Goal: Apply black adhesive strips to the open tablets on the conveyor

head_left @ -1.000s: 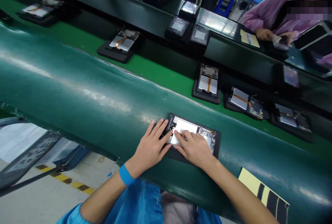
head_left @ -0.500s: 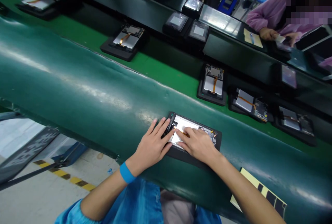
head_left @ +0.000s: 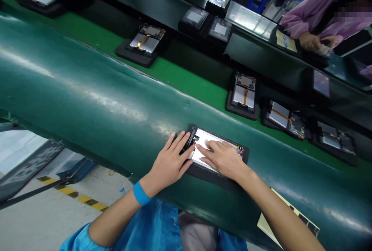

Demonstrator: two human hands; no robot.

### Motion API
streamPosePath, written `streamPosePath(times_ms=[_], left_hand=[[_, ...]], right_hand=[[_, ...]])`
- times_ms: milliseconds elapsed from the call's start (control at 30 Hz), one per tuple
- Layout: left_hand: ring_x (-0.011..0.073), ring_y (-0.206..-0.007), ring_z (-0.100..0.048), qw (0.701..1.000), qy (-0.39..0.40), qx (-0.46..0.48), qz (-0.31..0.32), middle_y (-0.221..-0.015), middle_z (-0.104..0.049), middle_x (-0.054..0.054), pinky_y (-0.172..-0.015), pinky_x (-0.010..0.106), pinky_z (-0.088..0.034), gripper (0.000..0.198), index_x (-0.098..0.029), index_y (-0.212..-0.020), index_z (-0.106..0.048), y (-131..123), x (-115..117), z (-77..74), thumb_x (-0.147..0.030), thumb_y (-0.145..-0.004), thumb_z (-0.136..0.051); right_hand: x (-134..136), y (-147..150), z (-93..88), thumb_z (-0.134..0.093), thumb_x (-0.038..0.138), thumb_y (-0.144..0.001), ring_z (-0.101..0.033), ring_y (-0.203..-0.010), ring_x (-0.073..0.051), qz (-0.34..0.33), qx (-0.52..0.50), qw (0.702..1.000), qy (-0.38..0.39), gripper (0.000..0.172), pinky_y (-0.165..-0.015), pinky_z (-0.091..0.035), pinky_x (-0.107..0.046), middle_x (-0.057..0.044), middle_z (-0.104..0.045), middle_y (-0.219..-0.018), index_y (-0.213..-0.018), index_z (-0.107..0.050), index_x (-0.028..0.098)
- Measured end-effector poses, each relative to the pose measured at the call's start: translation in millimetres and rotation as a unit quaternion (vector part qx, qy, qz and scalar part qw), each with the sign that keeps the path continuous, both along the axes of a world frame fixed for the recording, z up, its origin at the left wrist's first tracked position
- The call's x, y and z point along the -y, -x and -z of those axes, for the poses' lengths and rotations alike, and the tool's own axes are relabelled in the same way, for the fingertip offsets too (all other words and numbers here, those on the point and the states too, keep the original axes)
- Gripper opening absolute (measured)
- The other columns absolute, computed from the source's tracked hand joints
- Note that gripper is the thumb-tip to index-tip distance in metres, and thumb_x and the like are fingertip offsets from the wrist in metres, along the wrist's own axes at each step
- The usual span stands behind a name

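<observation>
An opened tablet (head_left: 208, 139) lies in a black tray (head_left: 203, 175) on the dark green bench surface (head_left: 95, 96) in front of me. Its white battery and circuit boards show. My left hand (head_left: 171, 161) rests flat on the left end of the tray, fingers spread over the tablet's left edge. My right hand (head_left: 222, 158) lies flat on the white battery, fingers stretched towards the left end. Neither hand holds anything.
Beyond the bench a bright green conveyor (head_left: 174, 76) carries several trays with opened tablets (head_left: 243, 95) (head_left: 144, 42). A dark shelf (head_left: 247, 22) behind holds small screens. A person in a pink sleeve (head_left: 308, 14) works at the far right. A yellow-black label (head_left: 290, 214) sits by my right forearm.
Both hands stay on the tablet; my right hand has slid slightly along the battery. The view has shifted a little, and the conveyor trays have drifted right.
</observation>
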State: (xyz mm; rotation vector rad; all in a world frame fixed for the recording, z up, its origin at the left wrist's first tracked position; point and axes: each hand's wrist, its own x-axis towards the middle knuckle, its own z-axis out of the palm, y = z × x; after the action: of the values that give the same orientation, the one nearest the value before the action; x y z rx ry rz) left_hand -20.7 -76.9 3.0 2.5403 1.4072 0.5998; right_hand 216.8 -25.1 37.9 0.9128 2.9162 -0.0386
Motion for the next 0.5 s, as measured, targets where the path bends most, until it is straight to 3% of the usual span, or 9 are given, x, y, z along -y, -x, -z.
streamPosePath(times_ms=[500], left_hand=[[0.0378, -0.151, -0.033, 1.000, 0.010, 0.006, -0.003, -0.159, -0.041, 0.021, -0.121, 0.064, -0.030, 0.041, -0.017, -0.137, -0.061, 3.0, -0.1, 3.9, -0.031, -0.098, -0.059]], right_hand=[[-19.9, -13.2, 5.5, -0.045, 0.030, -0.109, -0.057, -0.078, -0.016, -0.063, -0.026, 0.998, -0.013, 0.032, -0.064, -0.033, -0.030, -0.006, -0.066, -0.101, -0.140, -0.053, 0.027]])
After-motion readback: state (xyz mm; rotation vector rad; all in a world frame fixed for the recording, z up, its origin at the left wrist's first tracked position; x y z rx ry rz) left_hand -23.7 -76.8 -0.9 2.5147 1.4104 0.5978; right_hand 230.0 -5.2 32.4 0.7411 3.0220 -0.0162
